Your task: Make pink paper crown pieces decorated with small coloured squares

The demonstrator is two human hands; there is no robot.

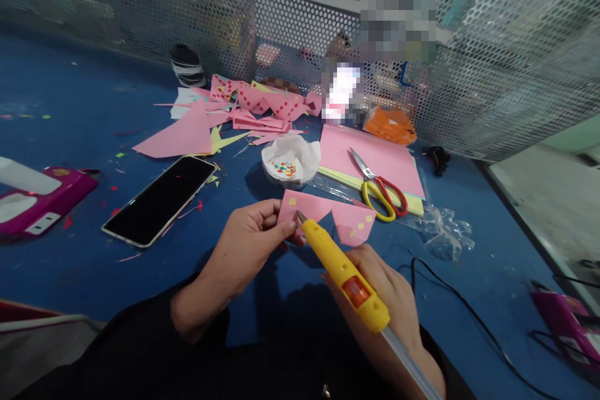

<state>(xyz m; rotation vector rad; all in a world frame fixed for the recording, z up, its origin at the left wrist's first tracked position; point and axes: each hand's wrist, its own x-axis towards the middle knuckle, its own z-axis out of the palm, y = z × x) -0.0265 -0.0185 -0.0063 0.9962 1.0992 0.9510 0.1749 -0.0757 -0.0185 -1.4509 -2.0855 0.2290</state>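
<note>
A cut pink paper piece (351,222) with small yellow squares stuck on it is pinched at its left end by my left hand (248,247). My right hand (384,297) is wrapped round a yellow glue gun (335,262), a clear glue stick coming out of its back end. The gun's nozzle points at the paper, close beside my left thumb. Just behind the paper sits a white paper-lined bowl (300,156) holding small colourful bits (284,168).
Scissors (379,187) lie on pink and yellow sheets (398,162) behind my right hand. A black phone (162,200) and pink scraps (182,131) are left. Magenta power strips (51,200) stand at both sides. A black cable (469,312) runs right. Perforated metal panels (304,31) form the back.
</note>
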